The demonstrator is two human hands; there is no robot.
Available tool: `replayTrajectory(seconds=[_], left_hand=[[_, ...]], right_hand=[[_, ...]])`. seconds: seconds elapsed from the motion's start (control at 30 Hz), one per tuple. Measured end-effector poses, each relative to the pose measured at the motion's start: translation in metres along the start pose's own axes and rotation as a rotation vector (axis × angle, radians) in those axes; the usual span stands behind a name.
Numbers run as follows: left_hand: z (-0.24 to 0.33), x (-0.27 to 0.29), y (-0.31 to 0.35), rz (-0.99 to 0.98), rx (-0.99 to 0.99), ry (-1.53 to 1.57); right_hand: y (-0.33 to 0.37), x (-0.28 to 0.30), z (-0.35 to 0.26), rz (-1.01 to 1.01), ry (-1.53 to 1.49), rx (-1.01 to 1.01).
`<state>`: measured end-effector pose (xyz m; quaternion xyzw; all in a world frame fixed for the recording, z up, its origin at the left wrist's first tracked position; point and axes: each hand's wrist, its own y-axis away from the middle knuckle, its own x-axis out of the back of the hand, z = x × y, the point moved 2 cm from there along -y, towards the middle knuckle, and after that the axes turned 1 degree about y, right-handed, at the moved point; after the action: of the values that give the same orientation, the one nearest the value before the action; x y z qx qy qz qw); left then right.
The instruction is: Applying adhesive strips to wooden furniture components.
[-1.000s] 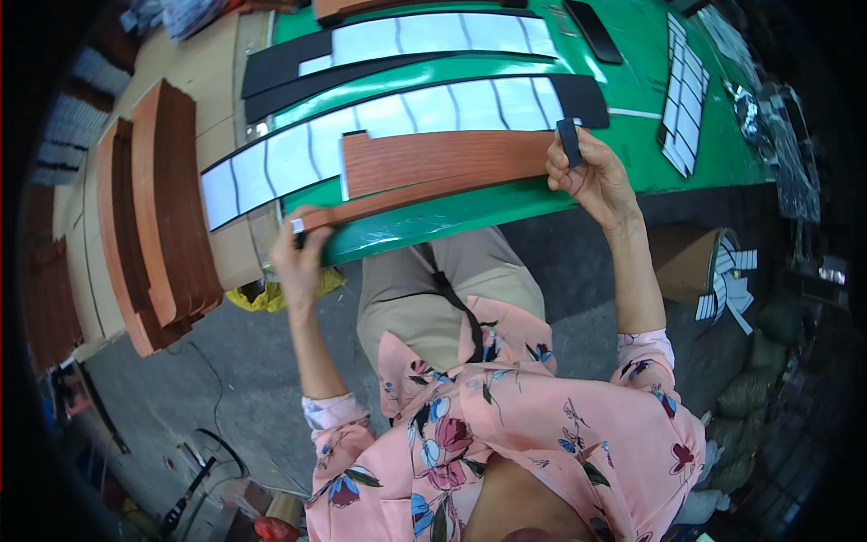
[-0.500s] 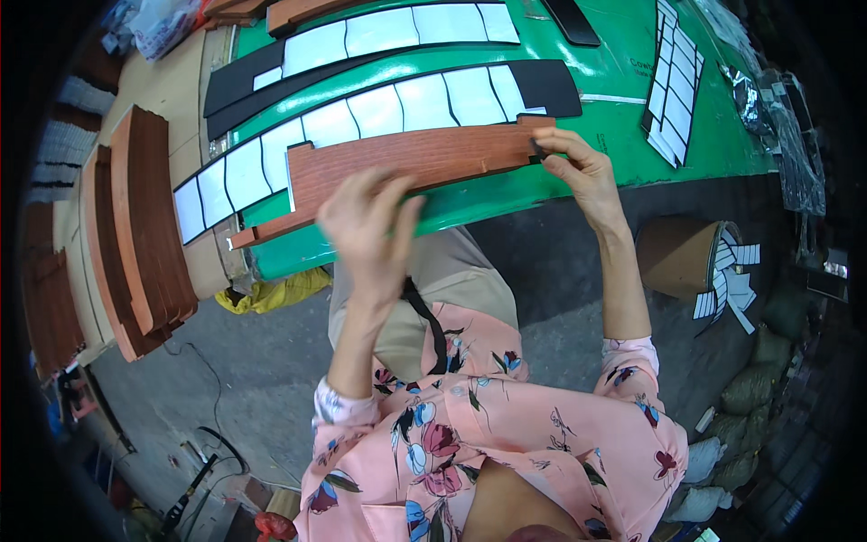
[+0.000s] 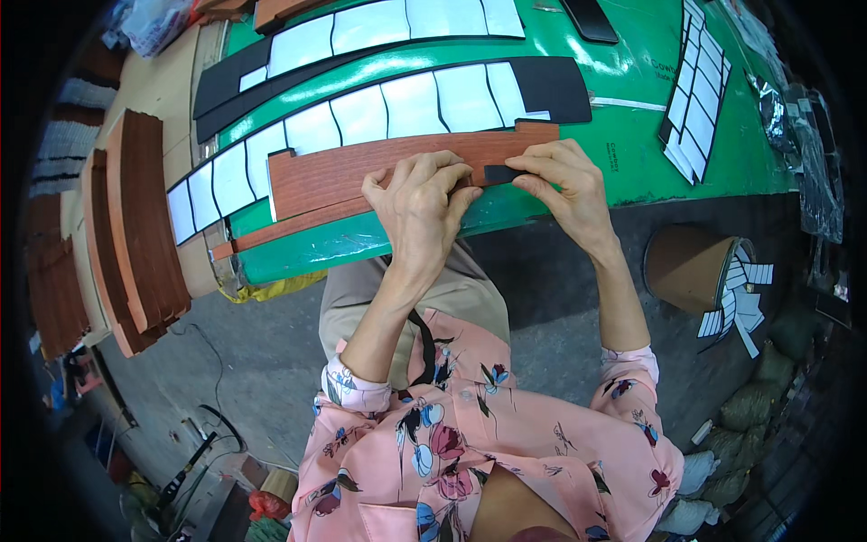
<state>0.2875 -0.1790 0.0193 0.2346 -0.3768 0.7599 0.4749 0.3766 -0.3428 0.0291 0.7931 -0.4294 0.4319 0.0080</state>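
A long reddish-brown wooden board (image 3: 361,163) with notched ends lies along the near edge of the green tabletop. Just over its right part, a small black rectangular pad (image 3: 498,174) stretches between my two hands. My right hand (image 3: 569,190) pinches the pad's right end between thumb and fingers. At its left end, the thumb and fingertips of my left hand (image 3: 420,203) are closed on it. Behind the board lies a black sheet (image 3: 555,86) covered with white-backed pieces divided by dark lines.
Another such sheet (image 3: 370,32) lies farther back, and a narrower one (image 3: 695,99) at the right. A dark phone (image 3: 591,20) sits at the back. Stacked brown boards (image 3: 149,217) stand at the left. Below the table's right edge is a brown bin (image 3: 682,257) with white strips spilling out.
My left hand has moved right along the board to meet the black pad. My right hand has come slightly down and left, and the pad now shows between both hands.
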Motion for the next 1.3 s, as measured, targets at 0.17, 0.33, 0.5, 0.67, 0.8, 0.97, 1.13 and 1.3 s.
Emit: replayTrajectory(seconds=[0.17, 0.33, 0.5, 0.67, 0.8, 0.97, 1.13, 1.3], left_hand=[[0.0004, -0.0002, -0.0008, -0.019, 0.023, -0.014], [-0.0001, -0.0013, -0.0001, -0.010, 0.018, -0.017], [-0.0005, -0.0013, 0.0000, -0.002, 0.015, -0.016], [-0.0003, -0.0016, -0.0001, 0.006, 0.010, -0.018], [-0.0007, -0.0016, 0.0000, 0.012, 0.008, -0.023], [-0.0009, -0.0028, 0.0007, 0.014, 0.005, -0.025], [-0.0013, -0.0031, 0.0009, 0.019, 0.000, -0.025], [-0.0018, -0.0033, 0.0007, 0.019, -0.001, -0.023]], right_hand=[[-0.0031, -0.0047, -0.0008, -0.025, 0.017, 0.049], [-0.0057, -0.0055, -0.0025, -0.040, 0.043, 0.076], [-0.0058, -0.0058, -0.0003, -0.053, 0.056, 0.079], [-0.0055, -0.0066, 0.0016, -0.054, 0.061, 0.077], [-0.0062, -0.0069, 0.0014, -0.059, 0.051, 0.072], [-0.0072, -0.0075, 0.0022, -0.061, 0.040, 0.071], [-0.0069, -0.0083, 0.0029, -0.064, 0.019, 0.062], [-0.0056, -0.0101, 0.0035, -0.047, 0.019, 0.057]])
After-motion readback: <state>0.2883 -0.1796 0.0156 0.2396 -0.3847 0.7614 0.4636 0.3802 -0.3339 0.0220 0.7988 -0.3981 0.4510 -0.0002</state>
